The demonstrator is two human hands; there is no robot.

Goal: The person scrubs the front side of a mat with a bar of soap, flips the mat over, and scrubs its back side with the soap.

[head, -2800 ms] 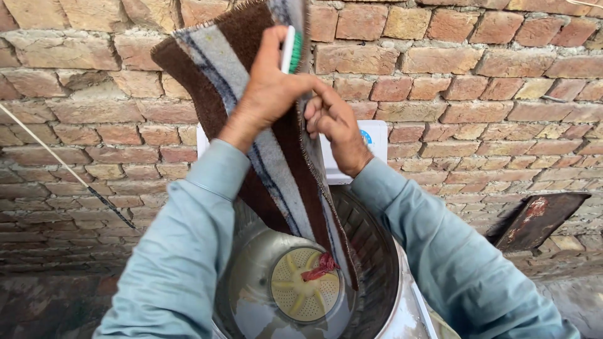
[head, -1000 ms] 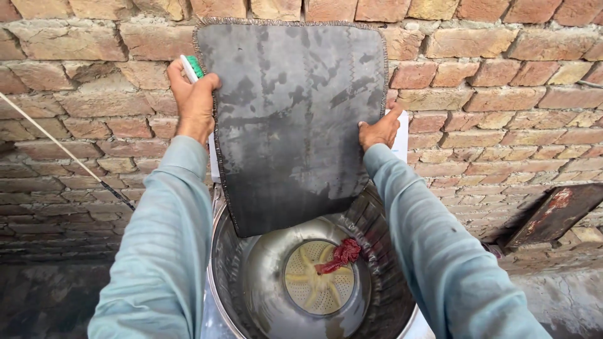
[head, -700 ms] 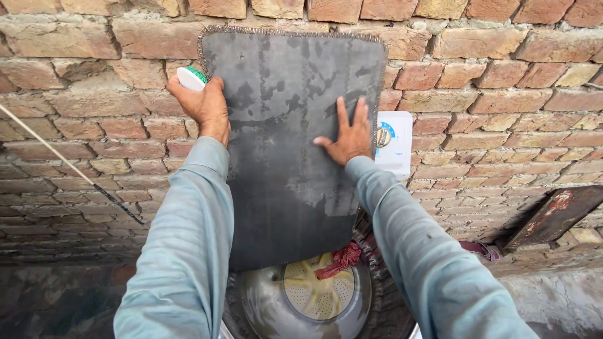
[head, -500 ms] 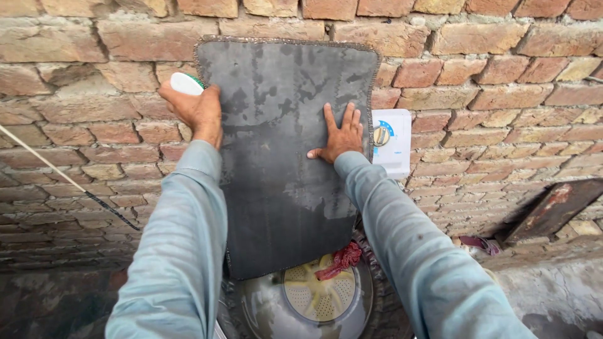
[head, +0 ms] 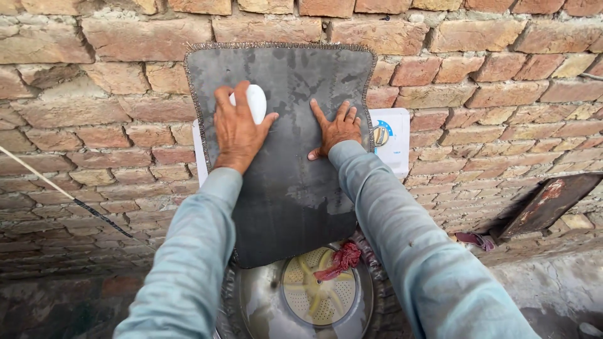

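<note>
Nearest, two pale blue sleeves, cut off at the bottom edge, covering much of the washer tub (head: 251, 301) below. Inside the tub, a yellowish perforated agitator disc (head: 317, 295) with a red rag (head: 339, 260) lying on it; tub's near rim out of frame, left wall behind the sleeve.

Farther up, a dark grey mat (head: 282, 188), backing side out, pressed flat against the brick wall (head: 490, 94), lower edge hanging just above the tub. Pile side hidden.

Left hand (head: 235, 129) laid on the mat's upper left part, fingers closed around a white scrub brush (head: 256, 102); bristles not visible, most of the brush body hidden under the palm. Right hand (head: 336, 129) beside it, fingers spread open and flat on the mat, holding nothing.

Behind the mat, a white control panel (head: 392, 138), mostly covered, only its right part and a sliver at left showing. At far right, a rusty metal plate (head: 546, 204) leaning at the wall's foot; at left, a thin cord (head: 63, 191) slanting across the bricks.
</note>
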